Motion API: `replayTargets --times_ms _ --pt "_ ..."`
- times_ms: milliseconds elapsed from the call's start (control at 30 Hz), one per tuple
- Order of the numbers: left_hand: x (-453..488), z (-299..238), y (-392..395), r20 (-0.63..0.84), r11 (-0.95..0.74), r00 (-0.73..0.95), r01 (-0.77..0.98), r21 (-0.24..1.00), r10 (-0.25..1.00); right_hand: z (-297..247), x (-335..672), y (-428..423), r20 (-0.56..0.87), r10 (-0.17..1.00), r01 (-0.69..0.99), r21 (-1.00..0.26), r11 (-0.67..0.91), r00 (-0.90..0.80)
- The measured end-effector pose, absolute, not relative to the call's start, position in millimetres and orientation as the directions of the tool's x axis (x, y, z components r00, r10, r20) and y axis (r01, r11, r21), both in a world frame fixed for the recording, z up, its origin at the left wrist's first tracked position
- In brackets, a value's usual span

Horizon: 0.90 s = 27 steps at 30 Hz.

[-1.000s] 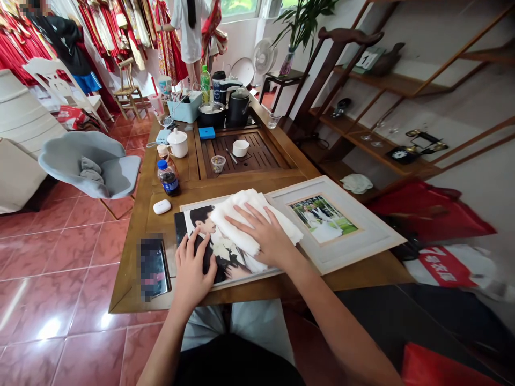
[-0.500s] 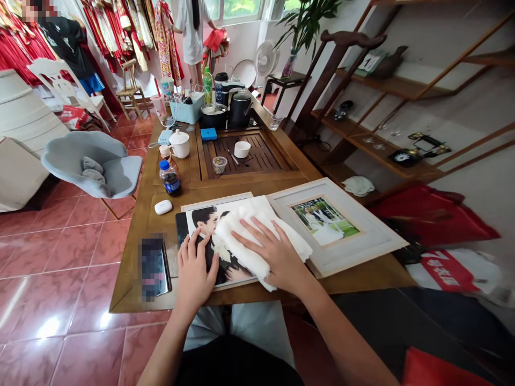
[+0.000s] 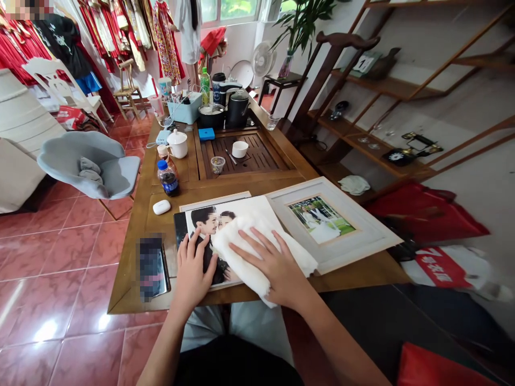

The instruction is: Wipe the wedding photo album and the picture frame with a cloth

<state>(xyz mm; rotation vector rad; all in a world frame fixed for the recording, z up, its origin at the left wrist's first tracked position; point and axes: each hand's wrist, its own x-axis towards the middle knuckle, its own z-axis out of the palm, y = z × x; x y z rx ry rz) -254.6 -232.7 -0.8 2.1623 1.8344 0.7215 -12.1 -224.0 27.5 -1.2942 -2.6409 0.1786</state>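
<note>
A large photo panel (image 3: 257, 206) showing a couple lies at the front edge of the wooden table. My left hand (image 3: 195, 271) rests on its left part, fingers spread over the dark suit in the picture. A crumpled white cloth (image 3: 235, 249) covers the lower right of the panel. My right hand (image 3: 277, 262) lies flat on that cloth with its fingers apart, pressing it against the surface. Part of the panel is hidden under the cloth and both hands. Right of it, a white picture frame (image 3: 376, 238) with a smaller wedding photo (image 3: 322, 217) lies face up, partly overlapped by the cloth's edge.
A phone (image 3: 155, 268), a white earbud case (image 3: 161, 207) and a dark drink bottle (image 3: 168, 179) stand or lie to the left. Farther back are a lidded white mug (image 3: 177, 143), a tea tray (image 3: 261, 158) and a black kettle (image 3: 237, 110). A grey chair (image 3: 90, 161) is at left.
My right hand and the cloth have slid slightly down the panel, uncovering the second face in the picture. My left hand stays in place. The view has shifted slightly.
</note>
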Motion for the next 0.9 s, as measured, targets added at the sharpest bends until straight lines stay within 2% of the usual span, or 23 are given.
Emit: replayTargets --times_ms 367,633,900 --pt "-255 -2 -234 0.25 -0.218 0.109 0.859 0.463 0.962 40 -58 -172 0.11 0.847 0.813 -0.238 0.531 -0.521" --pt "-251 -1 -232 0.232 -0.19 0.085 0.856 0.481 0.969 34 -45 -205 0.127 0.818 0.777 -0.257 0.574 -0.562" --pt "-252 -3 -233 0.208 -0.192 0.103 0.863 0.468 0.973 24 -18 -243 0.117 0.805 0.774 -0.224 0.592 -0.581"
